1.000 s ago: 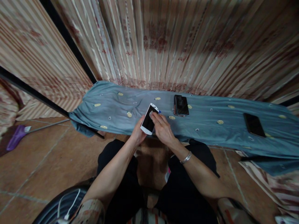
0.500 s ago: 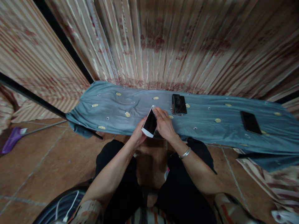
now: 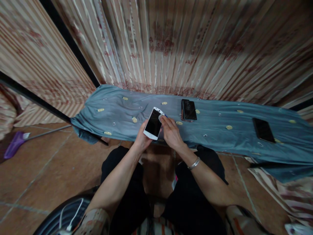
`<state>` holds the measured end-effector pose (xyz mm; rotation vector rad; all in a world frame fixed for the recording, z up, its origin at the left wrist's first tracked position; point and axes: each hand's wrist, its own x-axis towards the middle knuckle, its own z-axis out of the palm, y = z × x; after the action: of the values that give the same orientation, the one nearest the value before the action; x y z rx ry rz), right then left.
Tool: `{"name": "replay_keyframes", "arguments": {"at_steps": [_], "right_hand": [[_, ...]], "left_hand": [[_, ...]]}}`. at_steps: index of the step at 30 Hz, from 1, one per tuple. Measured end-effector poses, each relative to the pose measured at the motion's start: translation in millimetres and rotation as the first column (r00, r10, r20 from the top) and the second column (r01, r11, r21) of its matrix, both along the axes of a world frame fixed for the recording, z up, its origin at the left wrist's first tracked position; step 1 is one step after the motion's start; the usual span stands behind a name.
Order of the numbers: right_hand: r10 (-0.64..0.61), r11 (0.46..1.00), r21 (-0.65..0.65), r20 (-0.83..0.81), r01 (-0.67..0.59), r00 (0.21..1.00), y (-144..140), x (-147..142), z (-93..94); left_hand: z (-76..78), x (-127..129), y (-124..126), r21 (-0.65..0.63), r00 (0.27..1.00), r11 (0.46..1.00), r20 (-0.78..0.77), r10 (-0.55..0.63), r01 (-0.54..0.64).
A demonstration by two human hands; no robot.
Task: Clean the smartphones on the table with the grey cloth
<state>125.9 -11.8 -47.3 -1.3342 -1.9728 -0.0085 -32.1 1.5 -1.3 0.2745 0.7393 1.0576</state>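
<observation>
A white smartphone (image 3: 153,125) with a dark screen is held by its left edge and underside in my left hand (image 3: 141,138), tilted over the front edge of the cloth-covered bench. The fingers of my right hand (image 3: 171,132) are bent together at the phone's upper right. Under their tips is a small pale piece (image 3: 160,118) against the screen, with a bit of blue beside it; its kind is too small to tell. A silver bangle (image 3: 194,163) circles my right wrist.
On the blue patterned cloth (image 3: 117,112) lie a stack of dark phones (image 3: 189,110) and, farther right, one black phone (image 3: 263,130). Pleated curtains (image 3: 156,45) hang behind. A purple broom (image 3: 15,145) lies left. A coiled black item with a white cable (image 3: 70,218) is at lower left.
The phone has turned so its screen faces me more, and it has shifted slightly left and up. My right fingers have slid down off its top edge, and the pale piece shows more.
</observation>
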Motion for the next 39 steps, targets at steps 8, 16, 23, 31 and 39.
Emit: {"name": "replay_keyframes", "arguments": {"at_steps": [8, 16, 23, 31, 39], "right_hand": [[0.071, 0.997, 0.012, 0.043, -0.071, 0.997, -14.0, -13.6, 2.6], [0.151, 0.988, 0.025, 0.047, -0.152, 0.987, -27.2, -23.8, -2.2], [0.200, 0.979, 0.041, 0.049, -0.202, 0.979, -40.2, -31.9, -4.6], [0.242, 0.965, 0.090, 0.065, -0.247, 0.968, -50.2, -38.7, -5.6], [0.263, 0.960, 0.073, 0.077, -0.269, 0.962, -47.6, -45.2, -3.0]], "left_hand": [[-4.3, -1.7, 7.5, -0.010, 0.998, 0.998, -0.005, 0.058, -0.058], [-0.5, -3.4, 12.3, 0.004, 0.990, 0.991, -0.022, 0.136, -0.136], [-2.2, -6.5, 15.9, 0.007, 0.992, 0.993, -0.039, 0.118, -0.118], [-0.6, -5.2, 18.9, 0.033, 0.989, 0.991, -0.061, 0.135, -0.134], [-6.4, -1.2, 11.5, -0.017, 0.995, 0.996, -0.055, 0.089, -0.090]]}}
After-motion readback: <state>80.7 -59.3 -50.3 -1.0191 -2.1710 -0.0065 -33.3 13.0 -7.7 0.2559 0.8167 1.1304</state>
